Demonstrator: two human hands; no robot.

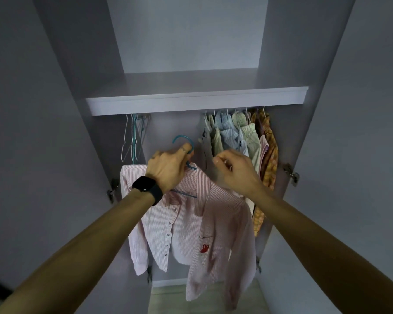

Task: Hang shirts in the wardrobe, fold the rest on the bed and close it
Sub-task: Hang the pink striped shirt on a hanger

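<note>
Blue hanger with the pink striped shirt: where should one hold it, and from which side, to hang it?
Grip the blue hanger at its neck, under the hook, from below on the near side, as the left hand does. This leaves the hook free; the pink striped shirt hangs balanced.

Hanger [178, 137] arms hidden inside shirt [191, 225]; right hand [236, 173] fingertips curled under, hold unclear.

The person wore a black smartwatch [147, 186] with a dark band on the left wrist. A thin silver ring [183, 150] circled one finger of the left hand [166, 168]. Both forearms [95, 241] were bare to the frame's edge.
</note>
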